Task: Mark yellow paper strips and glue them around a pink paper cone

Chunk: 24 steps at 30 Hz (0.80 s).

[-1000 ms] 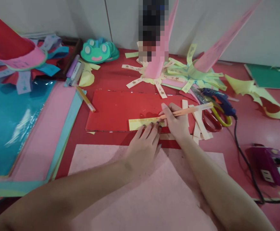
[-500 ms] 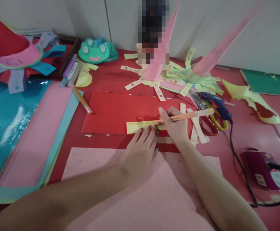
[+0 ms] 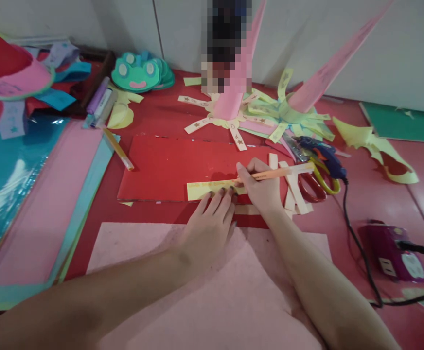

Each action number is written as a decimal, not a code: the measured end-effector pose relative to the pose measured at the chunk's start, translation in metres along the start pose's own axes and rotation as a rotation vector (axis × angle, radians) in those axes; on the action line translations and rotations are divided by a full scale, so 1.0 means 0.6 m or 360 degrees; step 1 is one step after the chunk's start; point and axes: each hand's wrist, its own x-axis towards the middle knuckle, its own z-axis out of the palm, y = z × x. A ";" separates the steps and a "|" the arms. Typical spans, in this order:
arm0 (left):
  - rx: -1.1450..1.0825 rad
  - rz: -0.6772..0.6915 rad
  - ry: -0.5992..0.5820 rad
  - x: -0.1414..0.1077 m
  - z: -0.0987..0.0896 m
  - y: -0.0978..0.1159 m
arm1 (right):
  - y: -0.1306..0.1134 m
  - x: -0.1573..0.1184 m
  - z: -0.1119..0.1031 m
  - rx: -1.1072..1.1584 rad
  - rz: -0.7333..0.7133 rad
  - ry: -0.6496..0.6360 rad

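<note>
A yellow paper strip (image 3: 199, 191) with a line of small orange writing lies along the near edge of a red board (image 3: 161, 165). My right hand (image 3: 265, 187) grips an orange pen (image 3: 277, 173), its tip touching the strip and its clear end pointing right. Flat beside it, my left hand (image 3: 212, 218) rests with fingers out on the strip's lower edge. Part of the strip is covered by both hands. Under my forearms spreads a large pink sheet (image 3: 124, 243). A capped yellow pen (image 3: 119, 149) lies at the board's left corner.
Pale paper strips (image 3: 296, 189), scissors (image 3: 312, 187) and a blue glue gun (image 3: 323, 155) lie to the right, with a cord to a purple power adapter (image 3: 394, 253). Behind stand pink paper cones (image 3: 230, 99). Green frog cutouts (image 3: 137, 73) and coloured sheets (image 3: 40, 204) are left.
The view has shifted slightly, so everything sits a little further left. The pen tip stays on the strip, and my left hand still lies flat there.
</note>
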 end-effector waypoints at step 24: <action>-0.0010 0.0017 -0.0046 0.002 -0.001 0.000 | 0.006 0.000 0.001 -0.0153 -0.0091 -0.0023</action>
